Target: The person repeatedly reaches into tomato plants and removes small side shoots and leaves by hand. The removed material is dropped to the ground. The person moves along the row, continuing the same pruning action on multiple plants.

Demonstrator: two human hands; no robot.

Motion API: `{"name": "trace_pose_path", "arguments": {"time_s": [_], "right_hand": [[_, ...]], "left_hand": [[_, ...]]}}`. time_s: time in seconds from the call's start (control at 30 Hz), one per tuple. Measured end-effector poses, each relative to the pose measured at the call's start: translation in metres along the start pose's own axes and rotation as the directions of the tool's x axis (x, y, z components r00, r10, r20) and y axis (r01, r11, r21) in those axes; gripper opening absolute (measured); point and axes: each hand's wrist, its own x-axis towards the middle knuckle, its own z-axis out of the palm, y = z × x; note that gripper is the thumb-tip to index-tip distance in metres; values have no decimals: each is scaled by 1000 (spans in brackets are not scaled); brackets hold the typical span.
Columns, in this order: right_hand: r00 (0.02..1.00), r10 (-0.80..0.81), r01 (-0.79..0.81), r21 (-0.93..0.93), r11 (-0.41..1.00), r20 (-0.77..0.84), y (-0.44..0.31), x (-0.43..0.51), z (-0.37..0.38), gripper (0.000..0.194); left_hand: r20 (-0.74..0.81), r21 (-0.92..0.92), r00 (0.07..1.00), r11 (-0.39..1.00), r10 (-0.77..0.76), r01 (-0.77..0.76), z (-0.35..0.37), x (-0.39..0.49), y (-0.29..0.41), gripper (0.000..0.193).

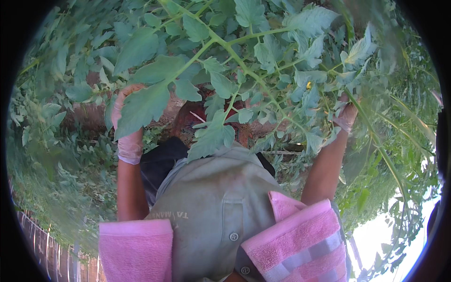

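My left hand (127, 102), in a thin translucent glove, is raised at the left among tomato leaves; a large leaf (149, 102) hides its fingers. Over at the right, my right hand (347, 112), gloved likewise, is among the foliage beside a green stem (366, 123), its fingers mostly covered by leaves. Whether either hand grips anything cannot be seen. Between the hands, a tomato branch (246, 70) with many leaflets slants across the view, close to the camera. A small yellow flower (309, 85) shows near the right hand.
Dense tomato plants (42, 141) surround me on both sides. Below the branch are patterned reddish fabric (190, 121) and brown ground (88, 118). A pink towel (135, 246) hangs over my grey-green shirt (208, 197). Long bare stems (391, 162) arch at the right.
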Motion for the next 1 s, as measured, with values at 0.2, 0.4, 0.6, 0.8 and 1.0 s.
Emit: {"name": "trace_pose_path", "arguments": {"time_s": [0.2, 0.4, 0.6, 0.8, 1.0], "right_hand": [[997, 56, -54, 36, 998, -57, -9, 33, 3, 53], [994, 81, -79, 34, 996, -69, -3, 40, 1, 53], [996, 68, -67, 26, 997, -61, -3, 58, 4, 53], [995, 77, -75, 29, 997, -63, -2, 73, 11, 54], [993, 89, -86, 38, 996, -78, 3, 83, 20, 54]], "left_hand": [[2, 263, 965, 931, -263, 254, 2, -26, -30, 31], [-3, 536, 975, 822, -224, 190, 7, -45, -27, 37], [-41, 143, 896, 885, -442, 443, 16, -43, -20, 54], [-78, -9, 909, 912, -409, 410, 30, -41, -11, 36], [-13, -222, 865, 845, -501, 487, 41, -22, 3, 17]]}}
